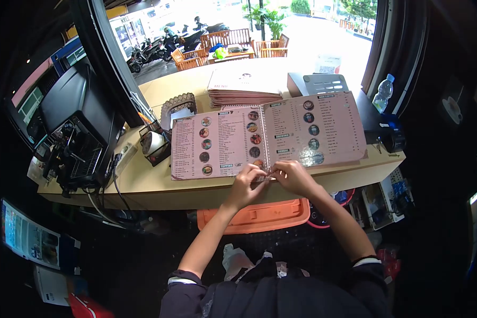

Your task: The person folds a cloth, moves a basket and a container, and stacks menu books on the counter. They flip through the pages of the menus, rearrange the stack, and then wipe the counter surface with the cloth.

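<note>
A large pink menu book lies open on the counter, with a spiral binding down its middle. Food photos and price lists fill its left page, and drink photos run along the right one. At the binding's lower end, my left hand has its fingers closed in a pinch. My right hand meets it from the other side, thumb and fingertips also pinched at the binding. My fingers hide the exact bit of wire between them.
Behind the book sits a stack of menus beside a grey-topped box. A water bottle stands at the right. A receipt printer or similar black machine is at the left. Under the counter's front edge is an orange lid.
</note>
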Motion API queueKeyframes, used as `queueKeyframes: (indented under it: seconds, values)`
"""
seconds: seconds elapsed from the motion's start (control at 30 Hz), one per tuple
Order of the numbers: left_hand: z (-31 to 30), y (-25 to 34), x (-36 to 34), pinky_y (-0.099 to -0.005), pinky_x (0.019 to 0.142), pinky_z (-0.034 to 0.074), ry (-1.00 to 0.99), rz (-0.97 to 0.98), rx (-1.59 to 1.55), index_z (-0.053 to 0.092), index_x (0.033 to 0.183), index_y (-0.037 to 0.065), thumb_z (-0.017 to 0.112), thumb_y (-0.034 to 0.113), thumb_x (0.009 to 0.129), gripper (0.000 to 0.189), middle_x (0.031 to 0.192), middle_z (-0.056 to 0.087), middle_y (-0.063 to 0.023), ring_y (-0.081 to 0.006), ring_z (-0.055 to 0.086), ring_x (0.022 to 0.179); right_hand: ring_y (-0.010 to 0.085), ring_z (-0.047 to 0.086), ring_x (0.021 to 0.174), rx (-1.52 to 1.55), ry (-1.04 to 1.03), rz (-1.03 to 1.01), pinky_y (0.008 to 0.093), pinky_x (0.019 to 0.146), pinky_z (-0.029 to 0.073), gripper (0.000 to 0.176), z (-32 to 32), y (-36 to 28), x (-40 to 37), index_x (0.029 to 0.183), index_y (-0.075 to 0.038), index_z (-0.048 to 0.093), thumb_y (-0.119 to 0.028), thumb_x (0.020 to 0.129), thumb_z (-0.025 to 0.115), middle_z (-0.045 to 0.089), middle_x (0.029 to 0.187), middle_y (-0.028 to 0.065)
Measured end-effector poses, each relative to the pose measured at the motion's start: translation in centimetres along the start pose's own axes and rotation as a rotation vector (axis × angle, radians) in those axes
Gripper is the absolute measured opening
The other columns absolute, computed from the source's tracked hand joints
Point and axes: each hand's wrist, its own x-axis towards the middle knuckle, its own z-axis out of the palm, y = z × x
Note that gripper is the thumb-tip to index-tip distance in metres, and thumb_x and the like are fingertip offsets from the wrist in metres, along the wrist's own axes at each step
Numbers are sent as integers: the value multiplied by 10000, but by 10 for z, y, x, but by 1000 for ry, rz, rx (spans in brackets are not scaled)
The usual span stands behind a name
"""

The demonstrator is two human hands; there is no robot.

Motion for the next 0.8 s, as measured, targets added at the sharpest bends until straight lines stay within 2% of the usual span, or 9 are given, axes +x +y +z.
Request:
queueKeyframes:
  seconds: [0.13,0.2,0.27,0.33,0.47,0.53,0.6,0.67,0.8]
  values:
    - [-42,-28,-16,-408,890,366,381,28,164,535,1042,65,657,165,744,337,983,535,-89,-264,517,969,283,604,622,65,125,152,351,568,466,111,-6,-7,-22,764,6,559,-85,750,621,611,709,138]
    - [-80,-38,-24,-433,941,317,599,-129,453,430,1174,53,659,236,752,514,1120,480,-139,-300,447,1086,226,611,597,29,158,202,304,528,466,186,-15,-3,-45,716,21,529,-117,792,629,611,690,129]
    - [-110,-67,-40,-435,956,304,633,-387,883,334,1275,25,660,363,760,697,1223,418,-183,-323,393,1148,211,624,629,316,-47,725,267,536,490,246,-19,19,-68,848,14,547,-229,857,588,620,790,142]
    - [-124,-97,-55,-451,965,292,548,-691,879,253,1334,5,625,477,773,822,1254,396,-209,-354,368,1166,219,629,653,652,87,806,268,543,508,299,-25,22,-76,938,11,525,-280,875,558,611,857,152]
    - [-140,-106,-55,-396,916,374,340,-850,490,265,1328,-23,641,528,747,885,1122,537,-201,-307,495,1071,262,637,708,1496,507,622,313,551,554,438,-19,41,-72,1144,-1,430,-358,900,496,580,1001,175]
    - [-137,-114,-53,-355,825,440,424,-781,541,388,1250,-47,687,439,748,760,987,616,-151,-237,585,912,270,641,697,1508,519,641,342,539,562,364,-22,31,-66,1094,7,461,-306,909,488,591,948,169]
    - [-149,-128,-47,-361,796,452,435,-653,59,535,1107,-9,718,411,719,600,904,651,-107,-233,605,860,274,645,663,1154,609,614,346,533,566,306,-19,23,-62,1062,23,470,-244,913,483,600,898,184]
    - [-167,-129,-43,-313,730,485,449,-640,265,582,1025,-14,717,317,744,455,908,662,-101,-196,631,795,251,647,621,1068,682,515,332,513,565,272,-17,5,-60,980,73,497,-190,912,484,608,811,192]
    - [-212,-59,-8,-266,713,495,437,-548,-567,566,1065,-31,598,323,859,411,982,636,-93,-191,632,830,223,647,609,829,575,377,295,527,570,301,-20,-20,-55,874,148,522,-144,918,465,606,716,173]
